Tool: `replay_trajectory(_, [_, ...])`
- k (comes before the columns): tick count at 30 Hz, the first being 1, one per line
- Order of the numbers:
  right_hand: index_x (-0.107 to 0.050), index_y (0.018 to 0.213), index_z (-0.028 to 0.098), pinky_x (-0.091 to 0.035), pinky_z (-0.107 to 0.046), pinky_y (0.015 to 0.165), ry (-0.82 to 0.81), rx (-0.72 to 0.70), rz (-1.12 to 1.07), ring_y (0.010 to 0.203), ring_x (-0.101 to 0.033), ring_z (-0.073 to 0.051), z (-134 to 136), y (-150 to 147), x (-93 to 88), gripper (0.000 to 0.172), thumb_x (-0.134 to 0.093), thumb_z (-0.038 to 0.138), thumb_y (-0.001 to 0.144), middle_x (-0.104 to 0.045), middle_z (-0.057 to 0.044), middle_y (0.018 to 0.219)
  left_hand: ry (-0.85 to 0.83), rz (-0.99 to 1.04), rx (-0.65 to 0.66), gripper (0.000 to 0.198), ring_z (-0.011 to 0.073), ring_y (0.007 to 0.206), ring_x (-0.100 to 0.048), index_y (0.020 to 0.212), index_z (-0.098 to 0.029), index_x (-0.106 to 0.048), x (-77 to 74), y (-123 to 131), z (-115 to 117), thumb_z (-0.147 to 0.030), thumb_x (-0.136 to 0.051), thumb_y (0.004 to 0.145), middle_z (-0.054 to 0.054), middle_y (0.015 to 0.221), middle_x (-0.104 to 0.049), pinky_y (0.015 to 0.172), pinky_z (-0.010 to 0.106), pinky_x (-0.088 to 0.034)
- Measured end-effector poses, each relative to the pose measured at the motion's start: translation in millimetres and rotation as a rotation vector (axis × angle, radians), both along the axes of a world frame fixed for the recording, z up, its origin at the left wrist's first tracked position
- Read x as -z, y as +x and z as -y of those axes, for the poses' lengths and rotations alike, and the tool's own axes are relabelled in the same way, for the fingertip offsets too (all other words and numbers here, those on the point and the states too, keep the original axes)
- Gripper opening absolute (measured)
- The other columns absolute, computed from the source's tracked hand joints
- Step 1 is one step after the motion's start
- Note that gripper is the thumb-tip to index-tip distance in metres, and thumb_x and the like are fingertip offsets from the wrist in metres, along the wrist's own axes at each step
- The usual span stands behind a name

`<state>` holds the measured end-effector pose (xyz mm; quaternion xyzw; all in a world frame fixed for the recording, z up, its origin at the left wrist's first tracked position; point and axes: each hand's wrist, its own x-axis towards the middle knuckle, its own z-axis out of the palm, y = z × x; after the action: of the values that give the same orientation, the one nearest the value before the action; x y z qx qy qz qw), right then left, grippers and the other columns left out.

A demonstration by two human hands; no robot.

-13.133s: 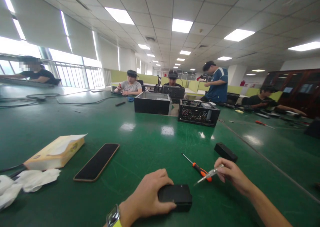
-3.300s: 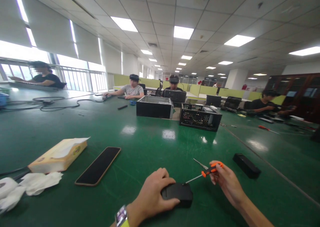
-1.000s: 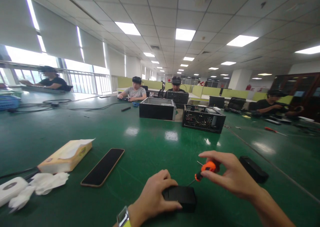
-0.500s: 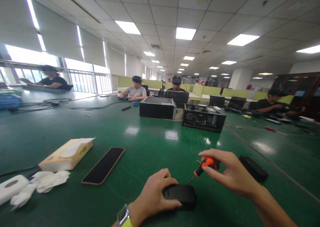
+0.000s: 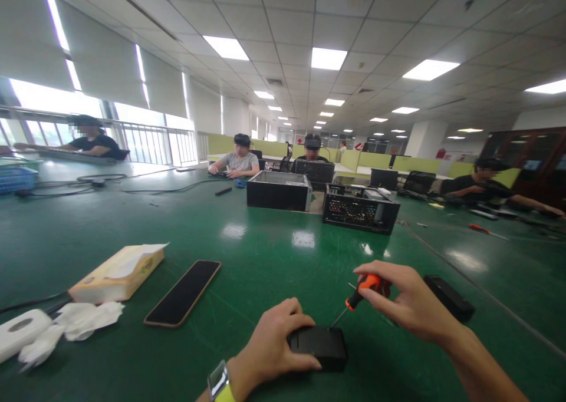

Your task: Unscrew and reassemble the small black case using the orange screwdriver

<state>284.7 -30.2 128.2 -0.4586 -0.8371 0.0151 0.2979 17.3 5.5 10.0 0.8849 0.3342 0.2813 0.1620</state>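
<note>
A small black box [image 5: 322, 346] lies on the green table [image 5: 247, 260] near its front edge. My left hand [image 5: 283, 337] grips the box from its left side, thumb along the near side and fingers over the far side. My right hand [image 5: 409, 302] is closed on an orange and black screwdriver [image 5: 354, 300], held tilted. Its shaft runs down to the left, and the tip meets the far edge of the box's top. Another black block [image 5: 448, 297] rests to the right, partly behind my right wrist.
A phone [image 5: 183, 294], a tissue pack [image 5: 119, 273] and crumpled tissues [image 5: 86, 320] lie to the left. Two computer cases [image 5: 278, 191] [image 5: 360, 209] stand further back. Another screwdriver [image 5: 486, 231] lies at the right. Several people sit around the far sides.
My right hand and the screwdriver have shifted very slightly up and to the right. My left hand and the box have stayed put. A person at the right has stretched an arm outward.
</note>
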Motion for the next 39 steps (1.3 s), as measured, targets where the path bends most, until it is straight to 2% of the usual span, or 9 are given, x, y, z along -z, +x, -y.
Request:
replay_trajectory(4, [-0.068,0.11,0.02,-0.054,-0.028,0.065,0.014,0.009,0.01,0.075,-0.069,-0.018,-1,1,0.0,0.027,-0.057,0.034,0.09,-0.074,-0.005,0.09,0.013,0.008,0.006,0.055,0.0194,0.079,-0.055,0.1,-0.022,-0.073,1.4,0,-1,-0.058,-0.085,0.061,0.002,0.085,-0.056,0.064,0.025,-0.04])
replay_trajectory(10, [-0.068,0.11,0.021,-0.054,-0.03,0.073,0.037,0.055,0.039,0.079,-0.07,-0.019,-4,3,3.3,0.026,-0.058,0.034,0.09,-0.074,-0.004,0.09,0.025,0.012,0.003,0.054,0.0192,0.079,-0.055,0.101,-0.023,-0.073,2.1,-1,-1,-0.059,-0.083,0.063,0.002,0.086,-0.056,0.064,0.025,-0.04])
replay_trajectory(16, [-0.067,0.11,0.021,-0.055,-0.032,0.074,0.097,0.133,0.103,0.083,-0.072,-0.022,-5,4,8.5,0.028,-0.057,0.038,0.09,-0.076,-0.006,0.095,0.019,0.001,0.002,0.053,0.0198,0.079,-0.056,0.101,-0.022,-0.073,1.7,-1,-1,-0.057,-0.085,0.063,0.002,0.086,-0.057,0.063,0.025,-0.039])
replay_trajectory(21, [-0.069,0.104,0.02,-0.054,-0.033,0.07,0.169,0.2,0.135,0.08,-0.073,-0.024,-3,0,10.7,0.028,-0.06,0.043,0.089,-0.077,-0.006,0.093,0.035,0.006,0.002,0.053,0.0196,0.079,-0.056,0.1,-0.022,-0.073,2.3,0,-1,-0.06,-0.083,0.063,0.002,0.086,-0.057,0.063,0.024,-0.04])
replay_trajectory(26, [-0.07,0.088,0.022,-0.05,-0.031,0.061,0.19,0.24,0.177,0.066,-0.069,-0.022,4,-6,7.4,0.031,-0.06,0.051,0.089,-0.073,-0.004,0.079,0.017,-0.011,0.002,0.052,0.0203,0.08,-0.056,0.1,-0.022,-0.073,1.6,-1,-1,-0.058,-0.083,0.064,0.003,0.087,-0.057,0.064,0.025,-0.04])
replay_trajectory(39, [-0.068,0.085,0.021,-0.045,-0.029,0.06,0.149,0.184,0.119,0.063,-0.062,-0.018,10,-11,4.9,0.029,-0.058,0.048,0.091,-0.068,-0.003,0.075,0.017,-0.014,0.0,0.053,0.0207,0.079,-0.056,0.101,-0.021,-0.073,0.8,-1,0,-0.056,-0.085,0.063,0.003,0.086,-0.057,0.063,0.025,-0.039])
